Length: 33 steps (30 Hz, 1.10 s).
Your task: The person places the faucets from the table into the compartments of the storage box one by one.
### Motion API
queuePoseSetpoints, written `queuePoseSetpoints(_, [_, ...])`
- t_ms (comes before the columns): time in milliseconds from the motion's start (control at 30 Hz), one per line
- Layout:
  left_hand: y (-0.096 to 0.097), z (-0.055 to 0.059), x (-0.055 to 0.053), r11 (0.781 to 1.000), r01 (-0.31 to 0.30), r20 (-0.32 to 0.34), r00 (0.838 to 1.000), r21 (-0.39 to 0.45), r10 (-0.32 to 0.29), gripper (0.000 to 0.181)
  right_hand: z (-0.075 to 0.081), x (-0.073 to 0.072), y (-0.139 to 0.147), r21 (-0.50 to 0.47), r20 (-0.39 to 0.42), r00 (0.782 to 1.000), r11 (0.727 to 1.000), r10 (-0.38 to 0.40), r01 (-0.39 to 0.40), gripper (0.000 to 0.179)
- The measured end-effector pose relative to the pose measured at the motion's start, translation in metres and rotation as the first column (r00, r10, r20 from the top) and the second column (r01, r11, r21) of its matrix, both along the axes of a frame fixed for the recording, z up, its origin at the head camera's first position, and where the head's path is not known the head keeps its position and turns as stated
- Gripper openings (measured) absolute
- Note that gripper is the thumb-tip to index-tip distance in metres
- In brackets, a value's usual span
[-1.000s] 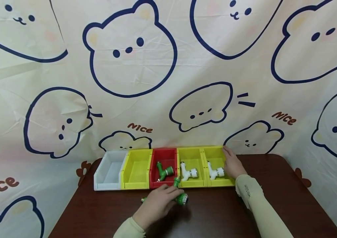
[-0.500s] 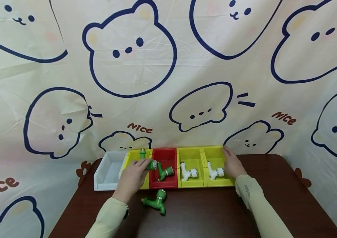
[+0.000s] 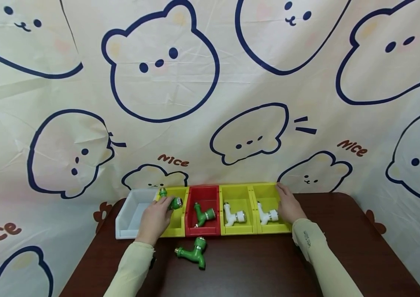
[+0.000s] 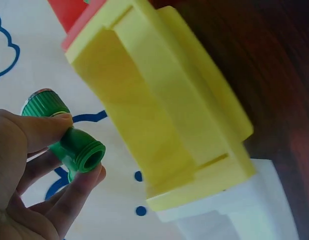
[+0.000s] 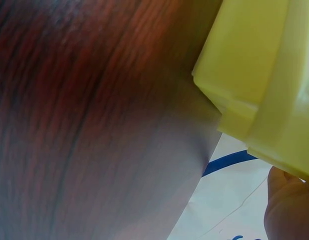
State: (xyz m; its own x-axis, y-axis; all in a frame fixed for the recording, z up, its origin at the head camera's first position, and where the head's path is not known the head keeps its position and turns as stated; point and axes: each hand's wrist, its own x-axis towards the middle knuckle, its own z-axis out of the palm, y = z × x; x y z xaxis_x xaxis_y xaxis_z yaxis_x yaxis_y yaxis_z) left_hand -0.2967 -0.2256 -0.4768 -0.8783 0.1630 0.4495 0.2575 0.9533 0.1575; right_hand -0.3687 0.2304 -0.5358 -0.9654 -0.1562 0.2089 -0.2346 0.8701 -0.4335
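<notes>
My left hand [image 3: 153, 220] holds a green plastic tap [image 3: 176, 203] above the left yellow bin [image 3: 174, 229]. In the left wrist view, thumb and fingers pinch the tap [image 4: 77, 142] around its body, its open end showing beside the bin [image 4: 124, 110]. My right hand [image 3: 291, 206] rests against the right side of the rightmost yellow bin [image 3: 269, 190], fingers along its wall. A second green tap [image 3: 194, 252] lies on the table in front of the bins. Another green tap [image 3: 204, 215] sits in the red bin [image 3: 204, 192]. White taps [image 3: 235, 216] lie in the two right yellow bins.
A white bin [image 3: 132, 214] stands at the left end of the row. The bins line the back of the dark brown wooden table [image 3: 254, 264], against a cloth [image 3: 195, 136] printed with cartoon bears.
My left hand has lifted one green tap from the table and carried it back and left over the left yellow bin. The right hand stays at the rightmost bin.
</notes>
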Motion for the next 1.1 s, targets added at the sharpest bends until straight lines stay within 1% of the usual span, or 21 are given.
queuePoseSetpoints(233, [-0.005,-0.010,-0.006,0.999,-0.035,0.085,0.996,0.005,0.034,0.042,0.001,0.001,0.000,-0.002,0.012,1.000,1.000,-0.010,0.010,0.060])
queuePoseSetpoints(467, [-0.007,-0.020,-0.010,1.000,-0.029,0.125,0.992,0.011,0.027,0.044,0.000,0.000,0.000,-0.006,0.014,1.000,1.000,-0.013,0.013,0.062])
queuePoseSetpoints(700, [-0.006,-0.028,-0.015,0.998,-0.055,0.188,0.981,0.018,0.051,0.045,0.000,0.001,0.000,-0.016,-0.006,1.000,1.000,-0.007,0.007,0.063])
queuePoseSetpoints(1100, [-0.006,-0.038,-0.021,0.999,-0.039,0.198,0.979,-0.006,0.040,0.043,0.002,0.002,-0.001,-0.030,0.026,1.000,0.999,-0.011,0.012,0.064])
